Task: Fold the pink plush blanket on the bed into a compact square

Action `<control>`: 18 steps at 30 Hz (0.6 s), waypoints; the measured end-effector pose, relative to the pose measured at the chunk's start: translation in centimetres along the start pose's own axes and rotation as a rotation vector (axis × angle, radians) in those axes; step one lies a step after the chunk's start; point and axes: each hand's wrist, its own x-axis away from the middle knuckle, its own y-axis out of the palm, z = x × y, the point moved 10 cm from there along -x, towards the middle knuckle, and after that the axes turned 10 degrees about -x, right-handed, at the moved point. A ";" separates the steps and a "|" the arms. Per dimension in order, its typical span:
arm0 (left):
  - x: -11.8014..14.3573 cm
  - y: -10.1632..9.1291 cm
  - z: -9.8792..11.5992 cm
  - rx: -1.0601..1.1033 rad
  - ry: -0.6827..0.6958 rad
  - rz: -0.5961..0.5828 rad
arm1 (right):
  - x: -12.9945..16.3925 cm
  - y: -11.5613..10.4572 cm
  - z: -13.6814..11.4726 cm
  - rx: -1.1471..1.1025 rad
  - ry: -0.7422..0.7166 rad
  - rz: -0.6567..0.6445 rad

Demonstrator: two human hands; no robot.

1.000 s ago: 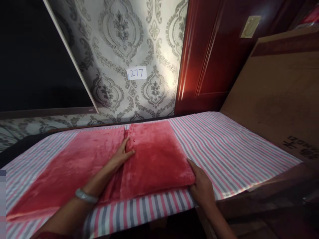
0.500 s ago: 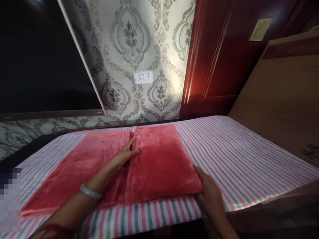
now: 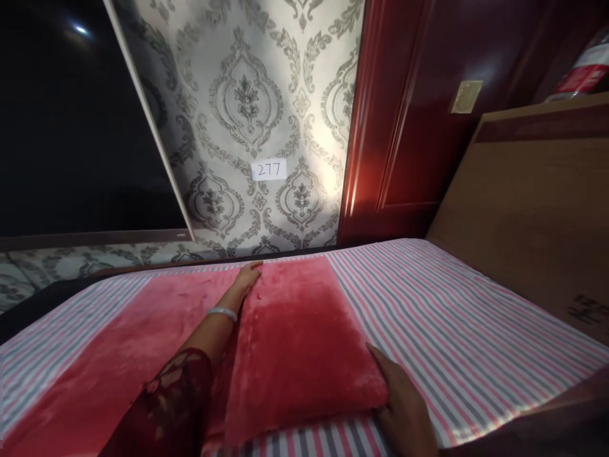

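A plush red blanket (image 3: 304, 343), folded into two side-by-side panels with a gap between them, lies on a striped cloth. At the far end of this gap is my left hand (image 3: 250, 276), its fingers closed over the far left corner of the right panel; the fingertips are partly hidden. My right hand (image 3: 406, 400) grips the near right corner of the same panel, thumb on top and the other fingers out of sight underneath. Beneath my left forearm lies the blanket's left panel (image 3: 128, 343).
The striped cloth (image 3: 428, 317) covers the table to its front edge. A large cardboard box (image 3: 533, 209) stands at the right, with a bottle (image 3: 585, 73) behind its top. A dark screen (image 3: 85, 139) hangs on the patterned wall at left, near a paper label (image 3: 269, 169).
My left hand has slid away from me along the gap to the blanket's far edge. My right hand stays at the near right corner. The camera view has tilted up slightly.
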 end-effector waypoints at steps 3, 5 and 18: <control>0.2 -0.4 -0.7 -0.013 0.010 0.051 | 0.3 -0.2 0.8 -0.093 0.053 -0.026; 0.2 -0.5 -0.8 -0.002 0.020 0.055 | 0.1 -0.6 1.6 -0.242 0.120 -0.102; 0.3 -0.9 -0.2 -0.023 0.084 0.057 | -18.5 8.3 8.3 -0.275 0.682 -0.333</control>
